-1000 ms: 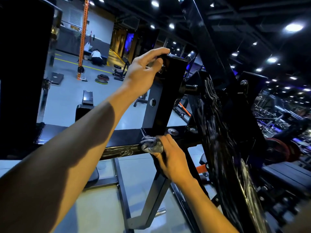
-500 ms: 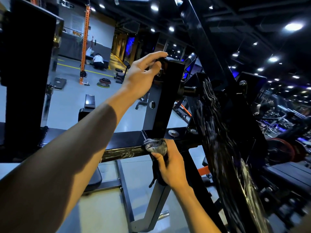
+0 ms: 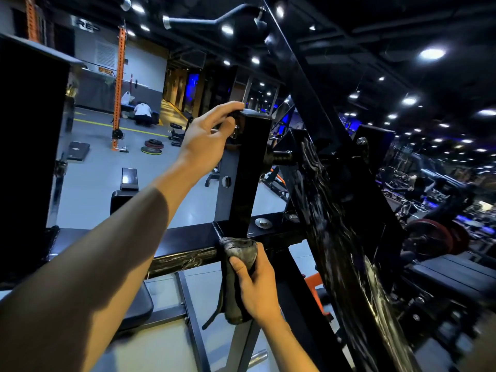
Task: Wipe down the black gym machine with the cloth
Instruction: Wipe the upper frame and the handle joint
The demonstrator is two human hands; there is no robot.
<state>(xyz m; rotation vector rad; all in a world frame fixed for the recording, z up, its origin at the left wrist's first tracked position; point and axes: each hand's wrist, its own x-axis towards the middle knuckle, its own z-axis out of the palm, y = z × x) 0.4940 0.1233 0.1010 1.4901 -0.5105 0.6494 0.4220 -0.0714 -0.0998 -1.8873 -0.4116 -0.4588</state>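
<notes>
Fingers of right hand (image 3: 257, 288) curled around the cloth (image 3: 237, 267), thumb on top, bunched end pressed to the horizontal bar (image 3: 185, 257) at its joint with the upright post (image 3: 248, 173) of the black gym machine (image 3: 335, 183). Left hand (image 3: 206, 135) wraps the post's top, bracing. Cloth looks soft, limp, light; tail hangs loose below. Best gripped mid-wad so the pad stays flat. Frame rigid, glossy, likely slick where streaked.

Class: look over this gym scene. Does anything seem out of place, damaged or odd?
Weight plates lie loose on the floor by the orange rack, not stored. White streaks smear the black gym machine on its slanted beam; the cloth looks grimy.
</notes>
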